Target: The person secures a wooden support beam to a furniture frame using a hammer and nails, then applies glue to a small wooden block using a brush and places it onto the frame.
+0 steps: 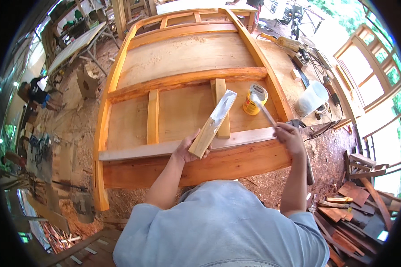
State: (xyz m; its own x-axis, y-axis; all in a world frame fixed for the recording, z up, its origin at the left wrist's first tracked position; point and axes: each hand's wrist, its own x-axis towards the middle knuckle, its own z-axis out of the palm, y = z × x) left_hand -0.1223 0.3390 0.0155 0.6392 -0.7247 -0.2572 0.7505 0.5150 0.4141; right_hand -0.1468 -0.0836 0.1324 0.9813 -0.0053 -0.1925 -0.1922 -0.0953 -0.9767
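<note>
Your left hand [186, 148] curls round a white-smeared wood block [211, 124]; your right hand [289, 136] is closed on a stick [268, 115]. The yellow can [251, 107] sits at the block's two o'clock.

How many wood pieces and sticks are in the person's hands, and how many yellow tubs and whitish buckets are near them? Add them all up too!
Wood piece in the left hand: 1
Stick in the right hand: 1
Yellow tub: 1
Whitish bucket: 1
Total: 4
</note>
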